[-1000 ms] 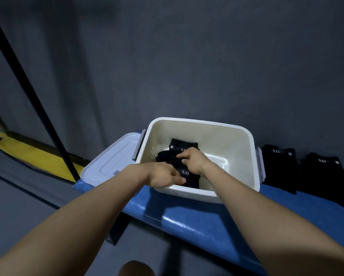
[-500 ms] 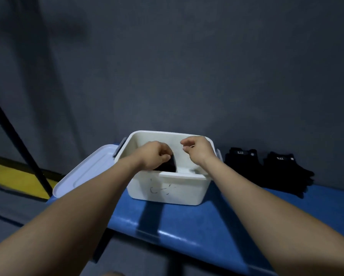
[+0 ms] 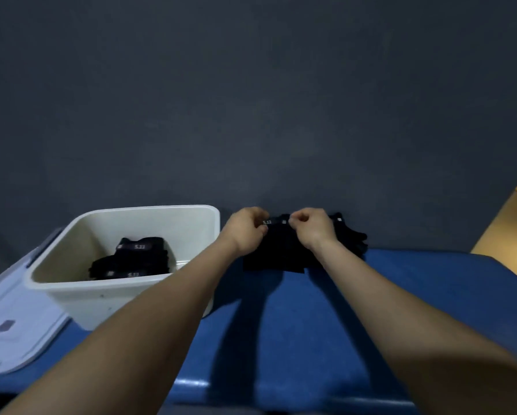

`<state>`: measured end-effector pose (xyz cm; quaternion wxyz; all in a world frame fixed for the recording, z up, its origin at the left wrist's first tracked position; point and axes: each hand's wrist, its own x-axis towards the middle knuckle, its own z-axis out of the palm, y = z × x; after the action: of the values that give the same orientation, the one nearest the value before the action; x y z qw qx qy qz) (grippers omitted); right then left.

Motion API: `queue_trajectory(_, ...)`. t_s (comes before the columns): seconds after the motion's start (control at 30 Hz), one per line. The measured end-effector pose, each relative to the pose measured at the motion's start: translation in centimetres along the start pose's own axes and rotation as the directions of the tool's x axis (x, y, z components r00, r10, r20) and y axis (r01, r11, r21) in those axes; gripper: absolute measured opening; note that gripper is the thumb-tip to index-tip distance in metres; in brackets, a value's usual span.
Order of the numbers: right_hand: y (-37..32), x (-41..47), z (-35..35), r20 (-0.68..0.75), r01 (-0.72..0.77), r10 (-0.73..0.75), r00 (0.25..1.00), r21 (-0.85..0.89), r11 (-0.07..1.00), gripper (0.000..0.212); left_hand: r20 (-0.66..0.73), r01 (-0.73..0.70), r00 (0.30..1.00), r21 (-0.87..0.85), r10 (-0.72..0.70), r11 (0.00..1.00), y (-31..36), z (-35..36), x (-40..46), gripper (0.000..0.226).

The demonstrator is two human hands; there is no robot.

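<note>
Gloves (image 3: 276,253), black and folded, are seen from the head view on the bench (image 3: 400,295), just right of the tub (image 3: 125,287). The labelled top edge is pinched by the left hand (image 3: 246,232) and the right hand (image 3: 312,229), with fingers curled onto the cloth. Soft, light, limp handling is expected, so both upper corners are best held to keep the fold.

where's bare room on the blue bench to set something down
Bare: blue bench right of the white bin, in front of the black pile. Crowded: by the wall, where left hand and right hand pinch a black pair; lid covers the left end.
</note>
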<state>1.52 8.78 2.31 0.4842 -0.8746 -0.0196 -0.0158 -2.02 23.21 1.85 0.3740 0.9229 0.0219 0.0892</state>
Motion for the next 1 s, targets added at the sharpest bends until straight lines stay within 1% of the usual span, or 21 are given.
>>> queue_trajectory(0.03, 1.1, 0.5, -0.5, 0.006, -0.060, 0.060, 0.998, 0.025, 0.998, 0.018, -0.021, 0.009, 1.000, -0.006, -0.009, 1.000, 0.2, 1.2, 0.4, 0.035)
queue_trajectory(0.1, 3.3, 1.3, -0.8, 0.065, -0.187, 0.183, 0.981, 0.064, 0.980, 0.021, -0.050, 0.028, 0.998, -0.012, -0.028, 1.000, 0.2, 3.5, 0.9, 0.038)
queue_trajectory(0.2, 5.7, 1.9, -0.5, 0.160, -0.308, 0.296, 0.941, 0.053, 0.950, 0.023, -0.057, 0.039, 0.998, 0.045, -0.036, 0.998, -0.8, 6.1, 1.6, 0.040)
queue_trajectory(0.37, 7.8, 2.4, 0.5, 0.272, -0.374, 0.350, 0.896, 0.038, 0.927, 0.035, -0.061, 0.034, 0.998, 0.115, -0.027, 0.993, -2.7, 8.2, 2.8, 0.041)
queue_trajectory(0.47, 8.5, 2.7, 0.9, 0.273, -0.415, 0.382, 0.883, 0.074, 0.907, 0.029, -0.047, 0.027, 0.999, 0.159, -0.020, 0.987, -3.7, 8.8, 3.4, 0.039)
queue_trajectory(0.57, 9.2, 2.9, 1.3, 0.280, -0.494, 0.448, 0.849, 0.117, 0.862, 0.034, -0.040, 0.052, 0.998, 0.151, -0.047, 0.987, -4.6, 9.0, 3.8, 0.037)
queue_trajectory(0.63, 9.3, 2.9, 1.5, 0.280, -0.525, 0.468, 0.838, 0.184, 0.831, 0.037, -0.055, 0.059, 0.997, 0.146, -0.052, 0.988, -4.9, 9.2, 4.2, 0.036)
queue_trajectory(0.7, 9.0, 2.8, 1.5, 0.308, -0.568, 0.487, 0.818, 0.292, 0.770, 0.035, -0.064, 0.055, 0.997, 0.141, -0.046, 0.988, -4.9, 9.4, 4.4, 0.035)
queue_trajectory(0.83, 8.1, 2.3, 2.1, 0.363, -0.641, 0.531, 0.766, 0.503, 0.580, 0.032, -0.095, 0.057, 0.994, 0.114, -0.046, 0.992, -5.3, 9.4, 4.5, 0.034)
queue_trajectory(0.93, 8.1, 2.3, 2.9, 0.409, -0.662, 0.539, 0.736, 0.602, 0.446, 0.042, -0.107, 0.060, 0.993, 0.084, -0.051, 0.995, -5.5, 9.2, 4.5, 0.033)
queue_trajectory(1.0, 8.0, 2.4, 3.3, 0.448, -0.682, 0.537, 0.715, 0.618, 0.391, 0.050, -0.116, 0.066, 0.991, 0.048, -0.060, 0.997, -5.4, 9.0, 4.5, 0.032)
